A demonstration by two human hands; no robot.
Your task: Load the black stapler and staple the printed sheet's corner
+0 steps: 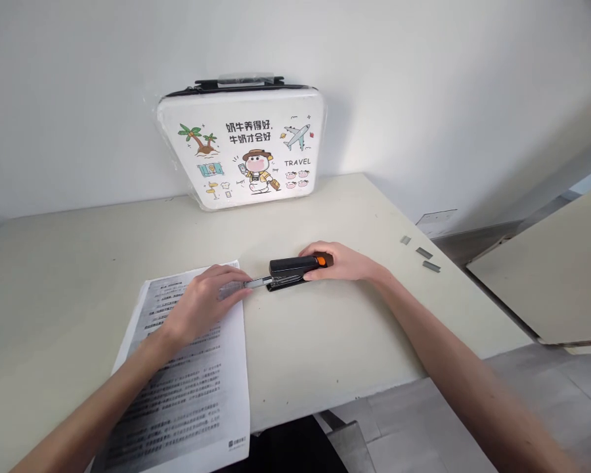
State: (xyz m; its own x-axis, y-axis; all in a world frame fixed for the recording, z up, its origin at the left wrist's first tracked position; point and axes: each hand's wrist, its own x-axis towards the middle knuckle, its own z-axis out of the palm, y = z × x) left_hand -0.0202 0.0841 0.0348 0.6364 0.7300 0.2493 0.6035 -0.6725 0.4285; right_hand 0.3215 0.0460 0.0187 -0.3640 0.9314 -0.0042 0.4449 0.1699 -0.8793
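Right hand (pixel 347 261): was clamped round the rear of one black-and-orange stapler (pixel 288 266), whose long axis ran nearly nine to three o'clock, front toward nine; contact with the desk (pixel 295 348) could not be told. Left hand (pixel 209 292): its fingertips pinched one narrow metal rail (pixel 259 282) at the stapler's front, roughly along that axis. Hands stood apart, the right nearer the stapler's body. From the stapler: printed paper (pixel 192 374), partly beneath the left hand, lay toward eight o'clock; three grey strips (pixel 424 252) lay at three; one white illustrated case (pixel 241 141) stood at eleven.
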